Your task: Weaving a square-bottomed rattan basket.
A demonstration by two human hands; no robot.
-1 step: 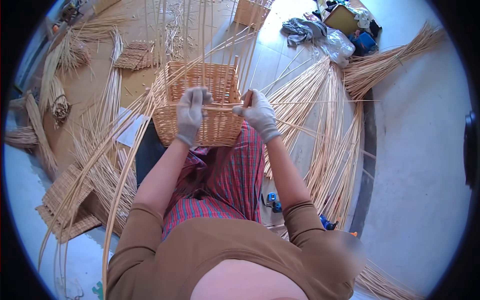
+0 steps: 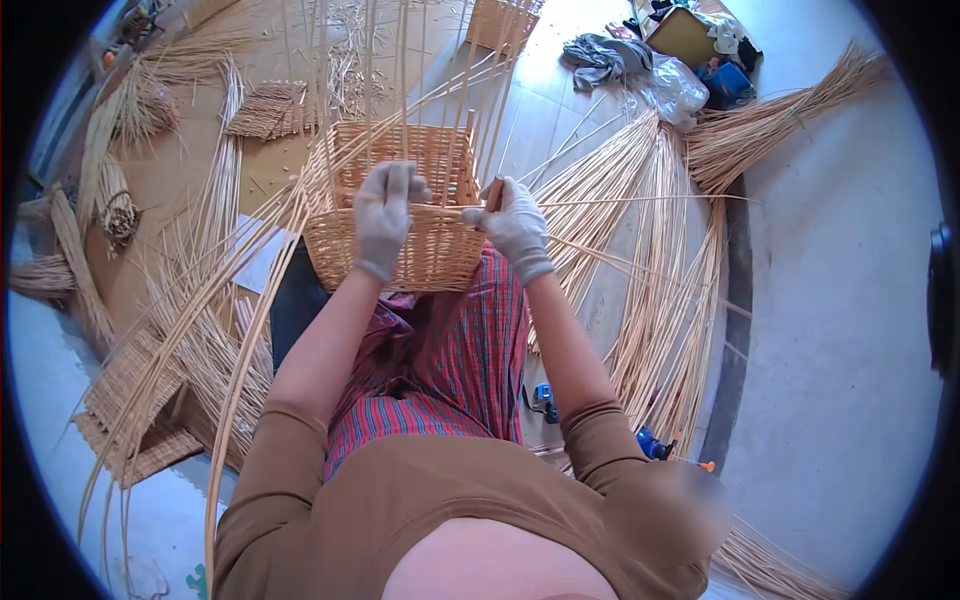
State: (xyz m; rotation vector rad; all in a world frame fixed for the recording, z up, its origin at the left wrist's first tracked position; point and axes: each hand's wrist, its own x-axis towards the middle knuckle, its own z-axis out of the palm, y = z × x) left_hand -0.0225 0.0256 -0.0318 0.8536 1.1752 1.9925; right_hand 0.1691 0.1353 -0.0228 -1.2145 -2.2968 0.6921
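Note:
A half-woven rectangular wicker basket [image 2: 430, 250] rests on my lap against a red checked cloth [image 2: 450, 360]. Long upright stakes [image 2: 400, 70] rise from its walls. My left hand [image 2: 385, 215], in a grey glove, curls over the near rim of the basket near its middle. At the rim's right corner my gloved right hand [image 2: 515, 228] pinches a thin willow rod [image 2: 620, 203], which runs out to the right. Loose rods [image 2: 230, 300] fan out from the basket's left side toward the floor.
Bundles of willow rods [image 2: 660, 270] lie on the floor to the right, beside a dark floor channel [image 2: 735, 340]. Woven mats [image 2: 135, 400] lie at the left and a flat woven panel [image 2: 265, 110] behind. Cloth and bags [image 2: 680, 60] are piled at the top right, and a blue tool [image 2: 545, 400] sits by my right knee.

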